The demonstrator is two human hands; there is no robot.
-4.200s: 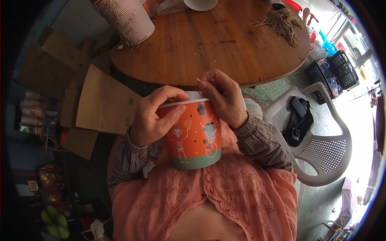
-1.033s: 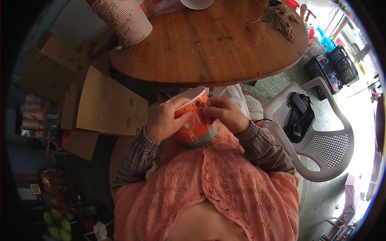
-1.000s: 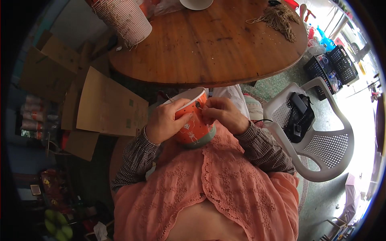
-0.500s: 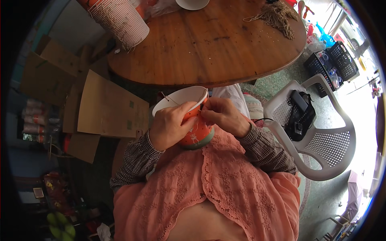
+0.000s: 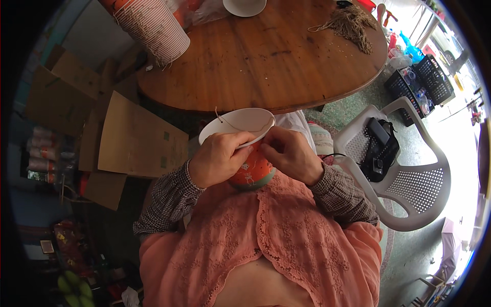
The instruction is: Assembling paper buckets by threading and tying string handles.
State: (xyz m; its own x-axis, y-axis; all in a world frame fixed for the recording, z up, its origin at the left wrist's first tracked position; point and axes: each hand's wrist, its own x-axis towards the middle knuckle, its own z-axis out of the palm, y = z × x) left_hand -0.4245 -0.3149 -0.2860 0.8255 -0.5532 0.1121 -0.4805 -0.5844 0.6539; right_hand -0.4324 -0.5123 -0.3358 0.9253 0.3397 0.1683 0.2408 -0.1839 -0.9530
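An orange bucket [image 5: 252,162] with a white inside, a green base and a skeleton print stands at my lap, its mouth tilted up. My left hand [image 5: 218,157] is closed over the near rim, fingers at the inside and thumb against the outer wall. Thin twine [image 5: 240,128] rises at the far left of the rim and curves across the inside to the right. At the right side of the rim my right hand [image 5: 291,152] is pinched, seemingly on the twine's end. Its fingertips are partly hidden.
Ahead stands a wooden table [image 5: 245,71] with a stack of nested buckets [image 5: 158,36], a white bowl [image 5: 244,6] and a bundle of twine [image 5: 350,26]. Open cardboard boxes [image 5: 140,138] are on the left. A grey plastic chair [image 5: 422,184] holding a black bag [image 5: 378,151] stands right.
The bucket has shifted slightly right and its rim has turned. More twine shows across its inside. My right hand has moved a little right and down, still pinched by the rim.
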